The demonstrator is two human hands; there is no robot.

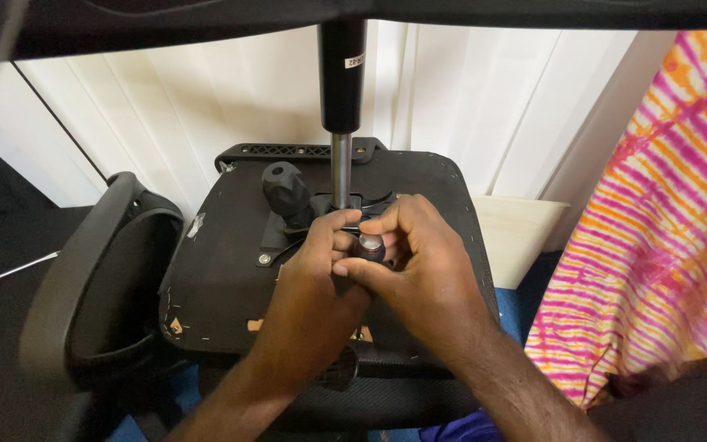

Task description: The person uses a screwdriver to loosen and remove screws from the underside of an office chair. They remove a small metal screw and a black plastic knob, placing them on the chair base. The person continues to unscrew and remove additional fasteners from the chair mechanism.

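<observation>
**Small cylinder pinched between both hands over an upturned office chair**

Small dark cylinder (pixel 371 245) with a pale metal top sits between the fingertips of both hands, just in front of the chair's gas-lift column (pixel 340 168). The right hand (pixel 419 262) curls around it, thumb and forefinger closed narrowly on its sides. The left hand (pixel 321 262) presses in from the other side, its fingers bent against the same piece and against the right hand, so the grip of each is tight with no open gap showing.

Underneath lies the black underside of the seat (pixel 222 270), turned upward, with a metal mechanism plate (pixel 280 237) and a black knob (pixel 286 190) just left of the column. A curved armrest (pixel 92 270) stands at the left. White vertical blinds (pixel 206 98) fill the background, and a pink-and-orange striped cloth (pixel 664 213) hangs at the right.

The hands cover most of the mechanism plate and the lower part of the cylinder, so what the piece joins to cannot be made out. The column's top is cut off by a dark edge overhead.
</observation>
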